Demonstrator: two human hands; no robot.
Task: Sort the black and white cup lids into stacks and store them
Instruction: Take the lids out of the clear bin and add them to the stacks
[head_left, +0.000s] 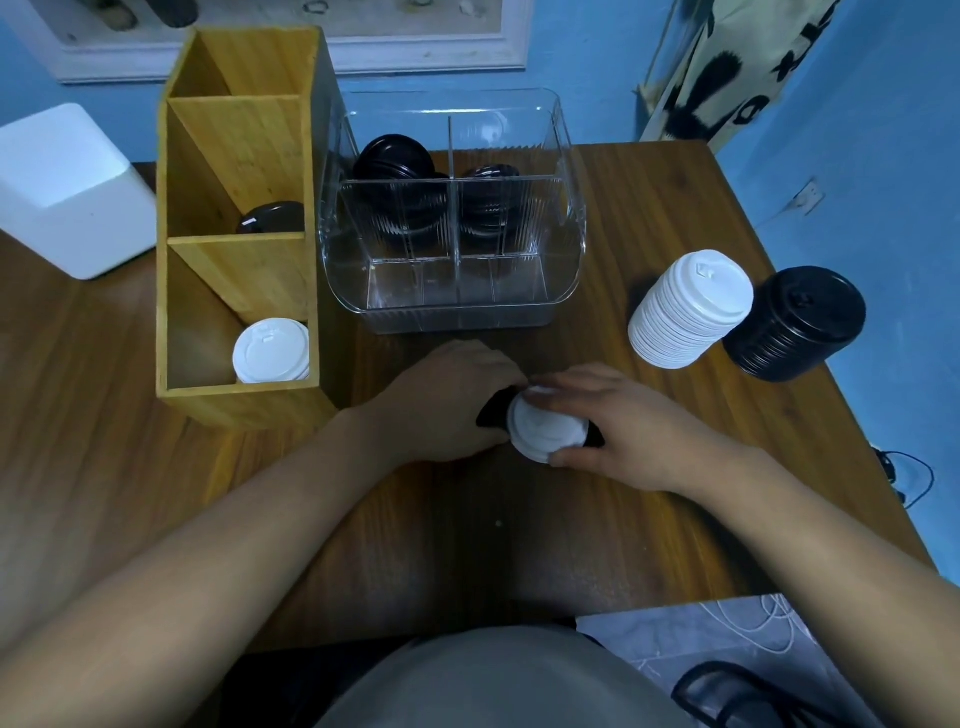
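Observation:
At the table's middle, a white lid lies on top of black lids whose edges show on both sides. My left hand grips the black lids from the left. My right hand holds the white lid, fingers over its top and thumb at its front rim. A tall white lid stack and a black lid stack lean at the right. The clear bin holds black lids in its back compartments. The wooden organiser holds white lids in front and a black lid in the middle slot.
A white box stands at the far left. The table's right edge runs close behind the black stack. Bare wood lies in front of my hands. Cables lie on the floor to the right.

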